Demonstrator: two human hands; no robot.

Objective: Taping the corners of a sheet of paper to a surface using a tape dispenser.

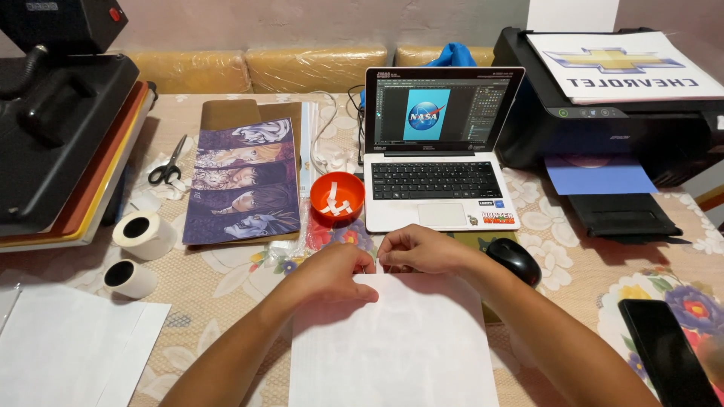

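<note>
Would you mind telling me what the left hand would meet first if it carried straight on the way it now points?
The left hand points up and to the right across the white sheet, and the right hand lies almost against its fingers, so it would likely meet that first. Beyond it sits the open laptop.

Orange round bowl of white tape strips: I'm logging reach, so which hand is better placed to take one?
Left, probably: the left hand lies directly below the orange round bowl; the right hand sits farther right.

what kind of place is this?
Likely a small home print or heat-transfer workspace: a heat press on the left, an inkjet printer with a printed sheet, and a laptop showing a design editor. Both hands hold white paper.
</note>
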